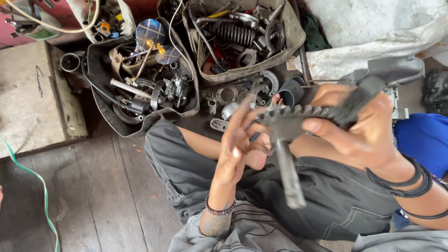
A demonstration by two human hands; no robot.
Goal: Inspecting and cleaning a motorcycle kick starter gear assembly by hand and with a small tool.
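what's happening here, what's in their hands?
A person sits on a plank floor, holding a toothed gear on a metal shaft up in front of them. The left hand touches the gear's teeth with its fingertips; the right hand holds a dark brush against the gear. Ahead, a grey tub and a dark tray hold greasy engine parts.

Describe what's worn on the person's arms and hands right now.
Both forearms are bare, with no sleeves or gloves. The left hand has a dark beaded bracelet at the wrist and a dark tattoo on the forearm below it. The right hand has several thin black bands at the wrist and another further up the forearm.
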